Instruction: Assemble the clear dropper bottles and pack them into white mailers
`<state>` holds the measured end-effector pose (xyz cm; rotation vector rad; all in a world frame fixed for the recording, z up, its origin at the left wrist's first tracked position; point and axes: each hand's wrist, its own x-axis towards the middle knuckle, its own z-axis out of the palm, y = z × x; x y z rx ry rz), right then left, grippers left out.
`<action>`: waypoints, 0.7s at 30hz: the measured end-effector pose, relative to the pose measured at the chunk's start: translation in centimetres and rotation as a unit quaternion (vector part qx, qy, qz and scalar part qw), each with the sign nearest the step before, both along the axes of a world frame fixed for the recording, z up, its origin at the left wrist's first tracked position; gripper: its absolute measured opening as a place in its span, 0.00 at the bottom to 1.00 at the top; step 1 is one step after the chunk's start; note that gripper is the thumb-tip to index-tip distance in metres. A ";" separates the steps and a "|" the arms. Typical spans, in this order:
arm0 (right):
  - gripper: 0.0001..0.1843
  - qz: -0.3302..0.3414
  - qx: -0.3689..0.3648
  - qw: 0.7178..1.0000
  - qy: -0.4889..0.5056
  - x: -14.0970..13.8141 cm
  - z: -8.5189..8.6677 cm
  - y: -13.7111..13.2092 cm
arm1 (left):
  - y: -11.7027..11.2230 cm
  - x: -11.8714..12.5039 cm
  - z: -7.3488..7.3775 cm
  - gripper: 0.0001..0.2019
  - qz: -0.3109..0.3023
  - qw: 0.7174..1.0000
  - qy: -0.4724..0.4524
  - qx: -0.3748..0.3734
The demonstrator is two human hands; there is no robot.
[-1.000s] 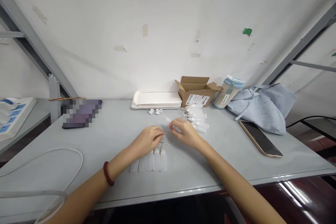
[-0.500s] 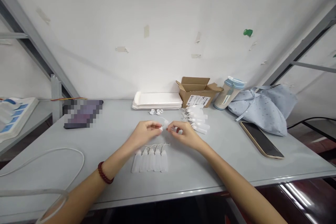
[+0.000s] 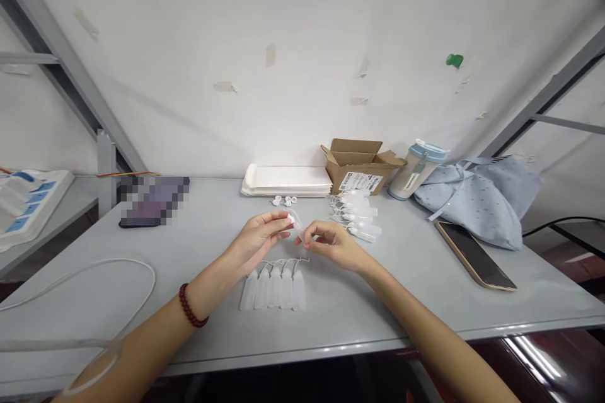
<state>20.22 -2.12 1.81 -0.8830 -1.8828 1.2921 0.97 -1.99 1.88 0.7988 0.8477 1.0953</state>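
**Change.** One second earlier, the left hand [image 3: 259, 240] was lowered onto the tips of the row [image 3: 274, 278] of five small bottles, and the right hand [image 3: 333, 244] was near the pile [image 3: 357, 214] of loose bottles. Both hands have since been raised off the table [image 3: 198, 227] and drawn together. The row is now fully uncovered and untouched, so the work in hand has been moved from the row to a single small piece held in the air.

**Grip.** A white cap [image 3: 290, 220] is pinched between thumb and forefinger of the left hand. A thin loop is seen arching from the cap towards 2 o'clock. The right thumb and forefinger are closed, tips pointed at 9 o'clock. What is pinched there is too small to be told.

**Position.** The cap is held at 1 o'clock of the left palm and at 10 o'clock of the right fingertips [image 3: 306, 240], just beside them. The row lies at 6 o'clock of the cap, and the pile at 3 o'clock.
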 end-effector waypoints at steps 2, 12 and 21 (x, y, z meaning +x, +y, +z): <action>0.05 0.000 -0.002 1.000 -0.003 0.0 0.0 0.0 | 0.0 0.0 0.0 0.08 -0.009 1.000 -0.007 0.006; 0.07 -0.003 -0.032 0.999 0.041 -0.1 -0.1 0.0 | -0.4 0.1 -0.1 0.11 -0.048 0.995 0.054 0.065; 0.11 -0.019 -0.058 0.995 0.080 -0.2 -0.2 0.4 | -0.4 0.1 0.1 0.15 -0.044 0.980 0.165 0.102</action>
